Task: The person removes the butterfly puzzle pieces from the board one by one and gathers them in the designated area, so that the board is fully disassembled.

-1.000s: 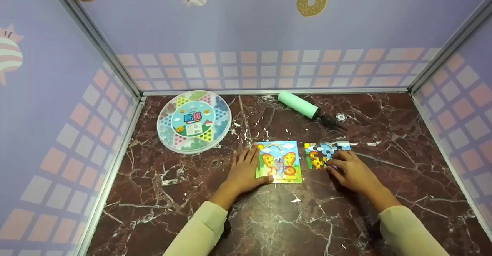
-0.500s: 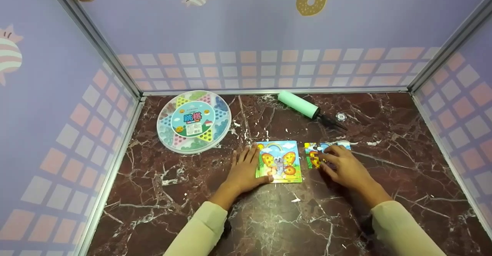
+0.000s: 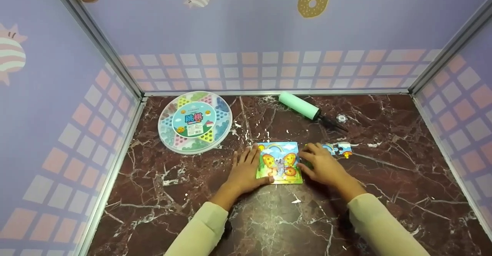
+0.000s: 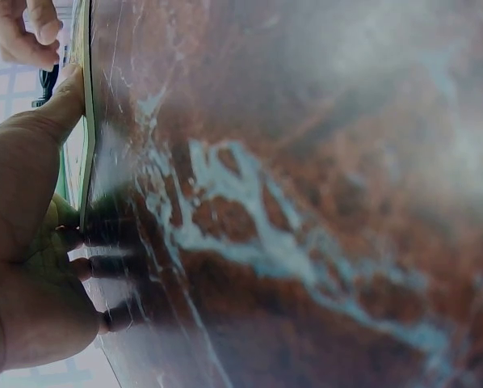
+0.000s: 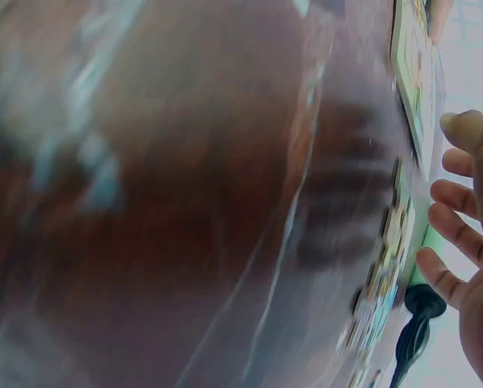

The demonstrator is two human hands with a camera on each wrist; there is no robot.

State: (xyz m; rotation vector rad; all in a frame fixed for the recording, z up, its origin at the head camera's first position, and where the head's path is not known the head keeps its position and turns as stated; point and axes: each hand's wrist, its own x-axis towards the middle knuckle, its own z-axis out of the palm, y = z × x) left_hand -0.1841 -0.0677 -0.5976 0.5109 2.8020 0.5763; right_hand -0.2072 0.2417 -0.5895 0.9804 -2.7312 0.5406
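Observation:
A square picture puzzle [image 3: 280, 160] with a butterfly-winged elephant and a rainbow lies at the middle of the table. My left hand [image 3: 244, 176] rests flat along its left edge, fingers extended and thumb on the front edge. In the left wrist view the thumb [image 4: 70, 101] lies against the edge of the puzzle. My right hand [image 3: 326, 168] hovers by the right edge, fingertips close to it. In the right wrist view its fingers [image 5: 459, 230] are loosely bent, with nothing seen between them. Loose jigsaw pieces [image 3: 344, 148] lie to the right, partly hidden under this hand.
A round Chinese checkers box [image 3: 194, 121] sits at the back left. Behind the puzzle lies a mint-green hand pump [image 3: 300, 105] with a black nozzle, a small round chip [image 3: 341, 118] beside it. Patterned walls [image 3: 246, 17] enclose the dark marbled table [image 3: 276, 225] at the back and sides.
My right hand has moved left from the loose pieces to the puzzle's right edge, uncovering pieces at the far right. The left hand has stayed on the puzzle.

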